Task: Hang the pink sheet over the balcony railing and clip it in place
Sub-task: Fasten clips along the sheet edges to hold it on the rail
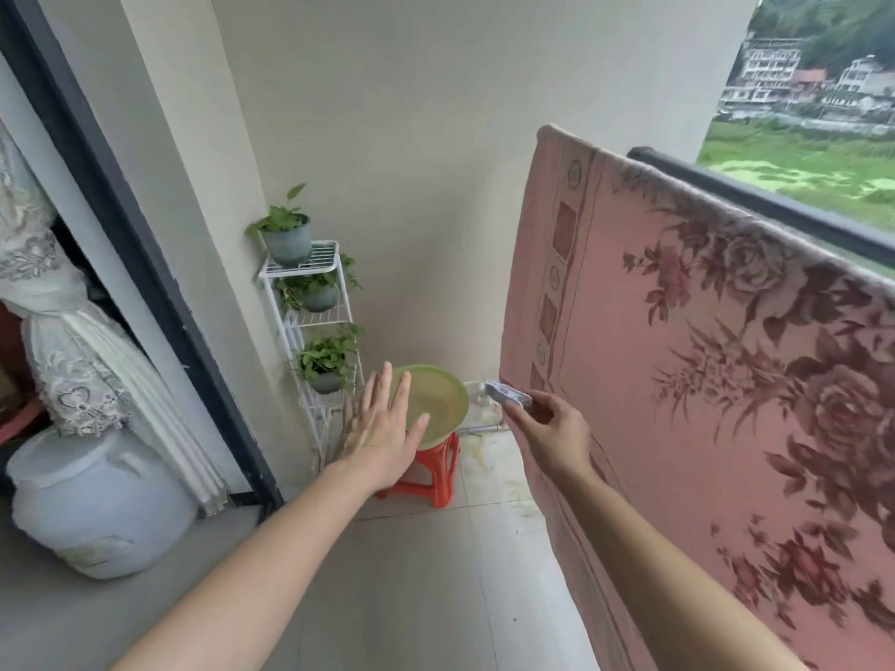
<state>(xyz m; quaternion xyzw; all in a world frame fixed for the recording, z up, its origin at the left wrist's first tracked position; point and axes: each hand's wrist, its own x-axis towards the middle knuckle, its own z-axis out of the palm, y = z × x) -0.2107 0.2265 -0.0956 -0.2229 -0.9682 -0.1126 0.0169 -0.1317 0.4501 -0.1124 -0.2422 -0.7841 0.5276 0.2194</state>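
One large item governs this moment: the pink sheet [702,380] is draped over the balcony railing [784,203], its flowered face hanging down on the room side and its top fold lying along the dark rail. The rail's long axis runs from the far wall corner back toward the person's right side, so any clip has to bite across that fold, at right angles to the rail. No clip is visible on the fold in the stretch in view. The right hand [552,428] is low, just beside the sheet's near vertical edge, its thumb and fingers pinched on a small pale clip [508,395]. Whether the clip's mouth is sprung apart is too blurred to tell. From those fingers the fold lies well above and to the right, so in my judgement the coming move is a lift of the right arm up along the sheet's edge to the rail. The left hand [382,423] is well apart from the sheet, with fingers straight and spread and nothing in them, hovering in front of a green basin [443,404] on a red stool [431,477]. The right hand is plainly the nearer one, and the left is free to steady the cloth.
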